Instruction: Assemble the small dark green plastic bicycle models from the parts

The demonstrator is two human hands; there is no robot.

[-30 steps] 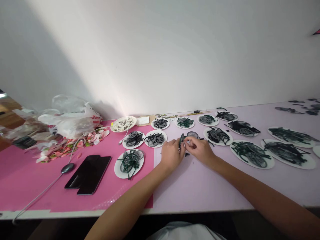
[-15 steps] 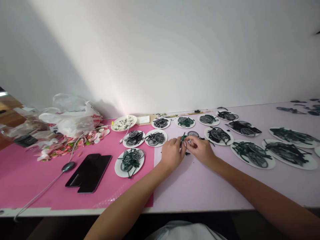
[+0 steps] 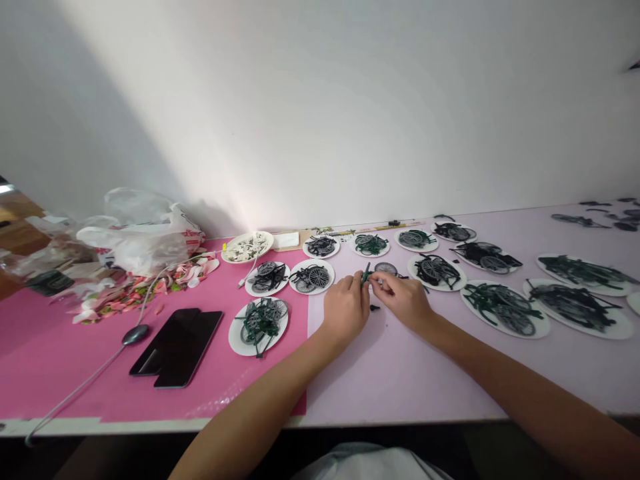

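Observation:
Between my two hands is a small dark green plastic part (image 3: 366, 273), partly hidden by the fingers. My left hand (image 3: 346, 303) is closed around its lower end, back of the hand upward. With thumb and fingertips, my right hand (image 3: 400, 297) pinches at the part's right side. Just behind the hands lies a grey spoked wheel (image 3: 386, 269) with dark pieces beside it. A small black piece (image 3: 374, 308) rests on the lilac surface below the fingers.
White plates with dark spoked wheels and strips surround the hands, among them a left plate (image 3: 235, 340) and a right plate (image 3: 470, 313). Two black phones (image 3: 187, 350), a cable puck (image 3: 136, 334), petals (image 3: 155, 293) and a plastic bag (image 3: 145, 247) lie leftward.
The green part stands slightly more upright between the fingers. My hands stay nearly in place, with the fingers shifted a little; the view has moved slightly.

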